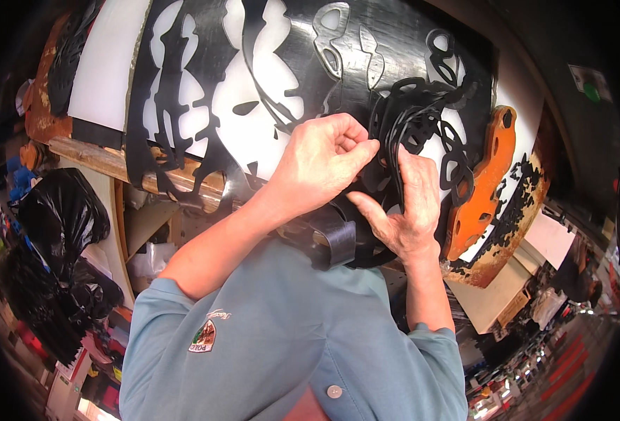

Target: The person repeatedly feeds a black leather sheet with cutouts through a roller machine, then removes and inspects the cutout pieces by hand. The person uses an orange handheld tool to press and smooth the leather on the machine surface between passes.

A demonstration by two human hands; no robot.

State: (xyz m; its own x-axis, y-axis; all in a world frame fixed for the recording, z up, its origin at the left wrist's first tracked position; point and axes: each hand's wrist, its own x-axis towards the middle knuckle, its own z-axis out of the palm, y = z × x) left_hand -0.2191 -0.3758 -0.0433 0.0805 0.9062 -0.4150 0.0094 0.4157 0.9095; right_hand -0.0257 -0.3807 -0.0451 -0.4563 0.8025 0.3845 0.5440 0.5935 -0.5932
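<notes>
A bundle of thin black cut-out pieces, leather-like and with holes, stands stacked in my right hand. Its fingers lie along the bundle's near right side, with the thumb apart on the left. My left hand is closed in a pinch at the bundle's left edge; whatever its fingertips grip is too small to make out. Beneath both hands lies a shiny black sheet with shaped openings that show white board. A black strip curls over the near edge, close to my body.
On the right lies an orange, curved die-like piece with holes, next to scattered black scraps. More loose black cut-outs rest beside the bundle. A wooden edge borders the work surface. Black plastic bags sit at the left.
</notes>
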